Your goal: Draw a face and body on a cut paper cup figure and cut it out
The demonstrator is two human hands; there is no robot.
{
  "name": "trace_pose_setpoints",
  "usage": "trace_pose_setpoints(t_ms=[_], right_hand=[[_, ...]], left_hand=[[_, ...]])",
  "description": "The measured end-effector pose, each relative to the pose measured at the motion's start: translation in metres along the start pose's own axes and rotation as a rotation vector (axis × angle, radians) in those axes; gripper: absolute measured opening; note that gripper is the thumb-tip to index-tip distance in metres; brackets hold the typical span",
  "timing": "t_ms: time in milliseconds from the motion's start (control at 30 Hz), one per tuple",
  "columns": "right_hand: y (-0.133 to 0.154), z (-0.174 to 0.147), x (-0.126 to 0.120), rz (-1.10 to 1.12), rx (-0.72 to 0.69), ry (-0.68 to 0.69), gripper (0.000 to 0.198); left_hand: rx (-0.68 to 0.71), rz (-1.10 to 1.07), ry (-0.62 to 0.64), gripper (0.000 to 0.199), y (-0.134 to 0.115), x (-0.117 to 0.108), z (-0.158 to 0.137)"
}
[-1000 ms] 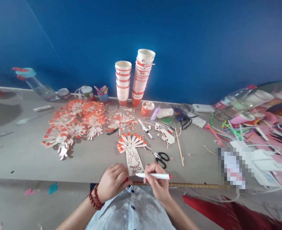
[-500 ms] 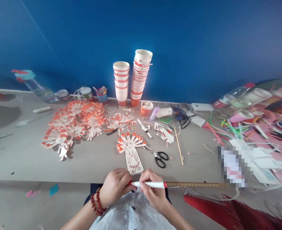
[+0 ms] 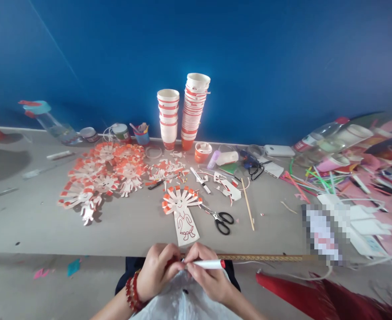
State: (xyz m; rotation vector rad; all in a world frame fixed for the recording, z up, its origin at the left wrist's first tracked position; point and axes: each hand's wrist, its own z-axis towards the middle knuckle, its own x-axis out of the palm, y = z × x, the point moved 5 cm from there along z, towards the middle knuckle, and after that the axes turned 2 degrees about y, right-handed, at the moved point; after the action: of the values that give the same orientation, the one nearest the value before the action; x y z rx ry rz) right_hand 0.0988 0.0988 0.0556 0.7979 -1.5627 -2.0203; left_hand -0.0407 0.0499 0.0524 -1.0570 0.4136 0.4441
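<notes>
Two hands [image 3: 205, 276] at slim cylindrical white marker [image 3: 209, 264].

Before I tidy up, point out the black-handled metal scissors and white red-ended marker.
Black-handled scissors [image 3: 217, 217], head view: where the handles meet.
White red-ended marker [image 3: 209, 264], head view: its barrel.

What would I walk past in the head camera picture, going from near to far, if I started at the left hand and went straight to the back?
Left hand → paper doll → paper scraps → shorter stack of cups → blue wall.
</notes>
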Motion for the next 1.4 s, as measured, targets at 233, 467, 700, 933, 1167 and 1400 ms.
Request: trace_pose_setpoints(t_ms=[233, 467, 700, 933, 1167, 1400], right_hand=[[-0.004, -0.001, 0.004, 0.084, 0.023, -0.033, 0.015], [-0.01, -0.001, 0.002, 0.168, 0.106, -0.078, 0.02], [-0.012, -0.002, 0.0, 0.151, 0.109, -0.133, 0.02], [-0.008, 0.0, 0.002, 0.161, 0.084, -0.118, 0.024], [-0.012, -0.002, 0.005, 0.153, 0.104, -0.11, 0.03], [-0.014, -0.003, 0.01, 0.165, 0.085, -0.099, 0.025]], left_hand=[[-0.053, -0.068, 0.008, 0.034, 0.003, 0.002, -0.001], [-0.098, -0.101, -0.011, 0.034, 0.003, 0.005, 0.002], [-0.134, -0.142, -0.033, 0.026, 0.006, 0.005, 0.0], [-0.31, -0.307, -0.032, 0.024, 0.012, 0.009, -0.004], [-0.39, -0.497, 0.0, 0.027, 0.011, 0.018, -0.004], [-0.38, -0.518, -0.024, 0.028, 0.007, 0.02, -0.003]])
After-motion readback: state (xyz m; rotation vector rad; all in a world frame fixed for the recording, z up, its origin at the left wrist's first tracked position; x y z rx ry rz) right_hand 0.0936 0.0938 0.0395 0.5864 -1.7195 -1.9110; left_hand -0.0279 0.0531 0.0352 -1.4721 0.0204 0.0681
